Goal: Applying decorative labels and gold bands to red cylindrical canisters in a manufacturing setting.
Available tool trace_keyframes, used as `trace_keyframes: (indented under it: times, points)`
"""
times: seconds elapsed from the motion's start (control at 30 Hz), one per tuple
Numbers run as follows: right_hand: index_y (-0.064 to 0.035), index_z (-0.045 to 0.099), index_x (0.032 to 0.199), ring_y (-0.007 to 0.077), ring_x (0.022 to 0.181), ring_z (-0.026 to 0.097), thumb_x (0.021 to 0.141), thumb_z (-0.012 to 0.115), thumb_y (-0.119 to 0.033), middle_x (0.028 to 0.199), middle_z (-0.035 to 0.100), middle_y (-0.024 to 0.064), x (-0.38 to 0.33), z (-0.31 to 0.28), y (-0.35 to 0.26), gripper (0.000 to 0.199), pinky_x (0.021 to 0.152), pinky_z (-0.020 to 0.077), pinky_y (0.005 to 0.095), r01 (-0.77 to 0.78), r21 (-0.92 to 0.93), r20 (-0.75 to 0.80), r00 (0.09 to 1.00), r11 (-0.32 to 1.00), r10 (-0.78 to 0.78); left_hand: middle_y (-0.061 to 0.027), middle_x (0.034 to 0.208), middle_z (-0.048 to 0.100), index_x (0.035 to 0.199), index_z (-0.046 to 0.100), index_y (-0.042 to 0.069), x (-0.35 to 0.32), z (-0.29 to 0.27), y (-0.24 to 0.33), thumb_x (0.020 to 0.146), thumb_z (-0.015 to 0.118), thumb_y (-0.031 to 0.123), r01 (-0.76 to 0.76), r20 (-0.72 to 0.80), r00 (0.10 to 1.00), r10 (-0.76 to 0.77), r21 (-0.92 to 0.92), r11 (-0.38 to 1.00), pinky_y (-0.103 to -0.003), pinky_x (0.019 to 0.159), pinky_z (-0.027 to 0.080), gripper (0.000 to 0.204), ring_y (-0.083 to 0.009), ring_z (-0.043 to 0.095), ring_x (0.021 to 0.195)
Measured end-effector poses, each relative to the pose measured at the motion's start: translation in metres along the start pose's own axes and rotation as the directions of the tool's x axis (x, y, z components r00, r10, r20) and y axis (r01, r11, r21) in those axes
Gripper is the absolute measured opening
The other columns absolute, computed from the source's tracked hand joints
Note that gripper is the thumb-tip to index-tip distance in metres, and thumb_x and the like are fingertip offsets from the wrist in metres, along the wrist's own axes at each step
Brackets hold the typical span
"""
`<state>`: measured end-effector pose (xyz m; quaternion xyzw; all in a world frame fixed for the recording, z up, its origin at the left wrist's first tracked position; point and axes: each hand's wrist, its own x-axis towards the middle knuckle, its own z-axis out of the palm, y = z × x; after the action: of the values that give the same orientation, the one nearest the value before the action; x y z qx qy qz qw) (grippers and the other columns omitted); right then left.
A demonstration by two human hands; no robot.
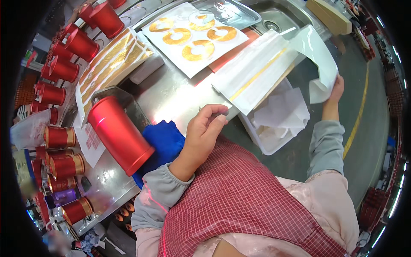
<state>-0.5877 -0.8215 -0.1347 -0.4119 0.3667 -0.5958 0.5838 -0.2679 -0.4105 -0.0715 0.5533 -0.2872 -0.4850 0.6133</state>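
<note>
In my right hand (335, 93), a glossy white sheet (317, 55) is gripped by its edge and curls away to the far right of the steel table. The sheet's other end reaches the white papers with a gold strip (261, 70) at the table's right edge. My left hand (204, 138) hovers over the near table edge, thumb and fingers closed together; whatever they might pinch is too small to make out. Left of that hand a shiny red metal canister (122, 135) lies on its side on a holder. A blue cloth (165, 139) is bunched against it.
A white bin (267, 147) with discarded white papers stands below the table's right edge. Gold ring stickers (198, 50) lie on a white sheet farther back, near a steel tray (229, 13) and a sink (274, 19). Several red canisters (81, 45) line the left side.
</note>
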Motion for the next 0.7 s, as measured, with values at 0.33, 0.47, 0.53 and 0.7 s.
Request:
trace_keyframes:
  times: [0.33,0.47,0.53,0.7]
  points:
    - [-0.0043,0.063,0.091,0.0199,0.072,0.055,0.087,0.061,-0.025,0.089,0.058,0.0047,-0.080,-0.176,0.131,0.021,0.063,0.0485,0.0385,-0.615,-0.268,-0.450,0.760,0.742,0.468,-0.0071,0.109,0.059,0.117,0.055,-0.002,-0.024,-0.005,0.007,0.095,0.050,0.009,-0.109,0.202,0.979,0.036,0.362,0.926,-0.026,0.086,0.046,0.026,-0.0129,0.058,0.096]
    - [-0.0054,0.067,0.103,0.0142,0.071,0.056,0.090,0.062,-0.029,0.096,0.060,0.0034,-0.114,-0.085,0.127,0.027,0.052,0.0469,0.0303,-0.420,-0.685,-0.315,0.907,0.595,0.278,-0.0085,0.109,0.060,0.121,0.053,-0.003,-0.025,-0.007,0.002,0.094,0.051,0.010,-0.082,0.187,0.982,0.014,0.363,0.928,-0.026,0.086,0.046,0.030,-0.0134,0.058,0.097]
    - [-0.0061,0.066,0.111,0.0124,0.075,0.057,0.091,0.060,-0.022,0.107,0.061,0.0027,-0.120,-0.005,0.090,0.026,0.054,0.0465,0.0236,-0.059,-0.776,0.037,0.990,0.628,0.139,-0.0088,0.109,0.060,0.124,0.052,-0.001,-0.025,-0.006,-0.007,0.094,0.052,0.013,0.038,0.119,0.991,-0.060,0.180,0.983,-0.027,0.087,0.047,0.033,-0.0157,0.059,0.098]
    - [0.0011,0.061,0.113,0.0282,0.114,0.055,0.089,0.052,0.000,0.125,0.057,0.0146,-0.179,0.159,-0.022,0.026,0.096,0.0415,0.0319,0.829,-0.421,0.868,0.486,0.369,-0.102,-0.0123,0.111,0.062,0.124,0.054,0.003,-0.024,-0.005,-0.013,0.092,0.055,0.019,-0.142,0.152,0.984,0.094,0.350,0.926,-0.032,0.088,0.047,0.036,-0.0221,0.060,0.101]
